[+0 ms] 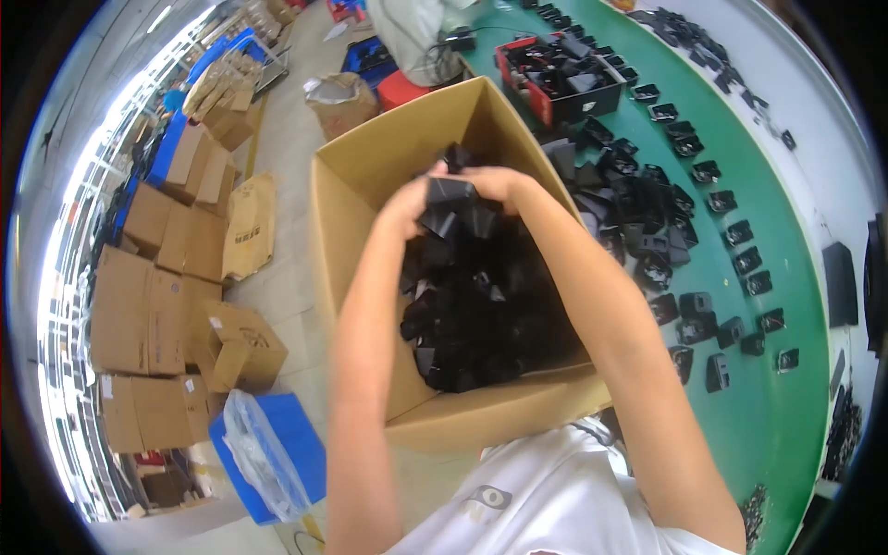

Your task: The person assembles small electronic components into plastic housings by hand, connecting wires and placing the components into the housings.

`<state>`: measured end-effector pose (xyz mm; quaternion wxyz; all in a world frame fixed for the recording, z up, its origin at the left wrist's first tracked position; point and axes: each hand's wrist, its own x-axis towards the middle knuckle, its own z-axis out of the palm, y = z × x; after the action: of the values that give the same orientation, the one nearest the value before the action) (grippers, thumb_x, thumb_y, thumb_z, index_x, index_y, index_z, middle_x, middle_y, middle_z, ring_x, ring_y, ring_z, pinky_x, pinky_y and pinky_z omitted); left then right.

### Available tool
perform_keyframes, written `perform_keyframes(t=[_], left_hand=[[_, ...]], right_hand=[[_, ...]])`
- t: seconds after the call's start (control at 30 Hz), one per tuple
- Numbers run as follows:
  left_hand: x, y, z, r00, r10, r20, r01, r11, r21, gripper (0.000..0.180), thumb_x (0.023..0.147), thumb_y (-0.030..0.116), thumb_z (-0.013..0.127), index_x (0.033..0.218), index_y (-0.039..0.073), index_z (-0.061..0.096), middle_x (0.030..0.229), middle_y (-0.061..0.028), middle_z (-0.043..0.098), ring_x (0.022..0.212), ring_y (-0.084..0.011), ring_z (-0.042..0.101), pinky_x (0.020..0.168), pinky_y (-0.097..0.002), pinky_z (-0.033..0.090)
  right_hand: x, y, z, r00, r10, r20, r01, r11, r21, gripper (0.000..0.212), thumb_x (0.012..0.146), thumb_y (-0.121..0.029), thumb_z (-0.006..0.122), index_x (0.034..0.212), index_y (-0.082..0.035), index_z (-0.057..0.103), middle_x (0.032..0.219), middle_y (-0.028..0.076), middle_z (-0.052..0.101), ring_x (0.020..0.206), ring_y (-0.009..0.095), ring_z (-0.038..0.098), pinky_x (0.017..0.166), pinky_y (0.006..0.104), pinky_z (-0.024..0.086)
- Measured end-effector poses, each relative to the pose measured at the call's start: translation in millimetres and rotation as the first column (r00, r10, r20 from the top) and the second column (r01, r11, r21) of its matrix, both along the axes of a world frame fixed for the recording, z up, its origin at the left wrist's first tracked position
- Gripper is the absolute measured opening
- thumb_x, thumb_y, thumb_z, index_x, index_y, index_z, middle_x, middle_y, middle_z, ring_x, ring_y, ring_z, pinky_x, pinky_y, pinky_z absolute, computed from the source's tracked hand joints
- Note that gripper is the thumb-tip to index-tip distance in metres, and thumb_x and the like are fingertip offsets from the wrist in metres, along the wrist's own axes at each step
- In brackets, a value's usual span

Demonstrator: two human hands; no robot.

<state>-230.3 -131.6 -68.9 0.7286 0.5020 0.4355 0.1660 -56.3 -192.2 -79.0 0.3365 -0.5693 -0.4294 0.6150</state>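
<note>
At the center of the frame, both hands reach into an open cardboard box (490, 424), curled around a clump of black pieces (450, 192) near its far side. The left hand (405, 211) presses the clump from the left and the right hand (492, 183) from the upper right; most fingertips are hidden behind the pieces, and blur hides their exact grip. Below the hands, a dark heap (472, 319) of similar parts fills much of the box. Along the right of the frame, a green tabletop (749, 416) carries a loose pile (638, 199) of black parts just beside the box, with small black units (721, 201) spaced out in a curving line farther right. Toward the upper right stands a red-and-black crate (592, 104), filled with dark parts. At lower left, clear plastic (264, 453) drapes over a blue bin (301, 435), near stacked cartons (139, 305).
</note>
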Motion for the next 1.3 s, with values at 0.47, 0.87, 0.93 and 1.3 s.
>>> perform_keyframes(t=[0.47, 0.87, 0.93, 1.3], left_hand=[[177, -58, 124, 0.944, -0.328, -0.021, 0.286, 0.788, 0.545, 0.071, 0.089, 0.059, 0.063, 0.132, 0.004, 0.058, 0.118, -0.0158, 0.066, 0.104, -0.0249, 0.063, 0.086, -0.0379, 0.051], [182, -111, 67, 0.855, -0.359, -0.374, 0.509, 0.446, 0.736, 0.053, 0.085, 0.056, 0.069, 0.115, 0.012, 0.074, 0.094, -0.0134, 0.074, 0.097, -0.0222, 0.069, 0.087, -0.0344, 0.051], [172, -110, 71, 0.82, -0.397, -0.413, 0.562, 0.419, 0.713, 0.053, 0.085, 0.058, 0.067, 0.115, 0.015, 0.074, 0.107, -0.0146, 0.073, 0.1, -0.0254, 0.069, 0.092, -0.0354, 0.05], [58, -65, 30, 0.957, 0.184, -0.225, 0.166, 0.288, 0.943, 0.049, 0.093, 0.038, 0.063, 0.064, -0.001, 0.059, 0.051, -0.0114, 0.052, 0.051, -0.0186, 0.053, 0.056, -0.0327, 0.044]], right_hand=[[129, -148, 150, 0.92, -0.376, 0.11, 0.326, 0.89, 0.319, 0.08, 0.09, -0.049, 0.067, 0.151, -0.008, 0.035, 0.143, 0.014, 0.047, 0.124, 0.029, 0.054, 0.073, 0.0476, 0.064], [158, -202, 92, 0.844, -0.327, 0.425, 0.23, 0.937, 0.263, 0.072, 0.082, -0.036, 0.078, 0.145, -0.016, 0.048, 0.139, 0.014, 0.052, 0.123, 0.03, 0.054, 0.078, 0.0426, 0.061], [154, -208, 97, 0.809, -0.244, 0.535, 0.148, 0.965, 0.217, 0.063, 0.084, -0.033, 0.075, 0.141, -0.017, 0.053, 0.142, 0.014, 0.051, 0.124, 0.028, 0.055, 0.086, 0.0435, 0.058], [106, -232, 112, 0.603, -0.486, 0.632, -0.031, 0.778, 0.628, 0.035, 0.088, -0.019, 0.069, 0.119, -0.004, 0.066, 0.116, 0.016, 0.067, 0.106, 0.027, 0.066, 0.093, 0.0361, 0.051]])
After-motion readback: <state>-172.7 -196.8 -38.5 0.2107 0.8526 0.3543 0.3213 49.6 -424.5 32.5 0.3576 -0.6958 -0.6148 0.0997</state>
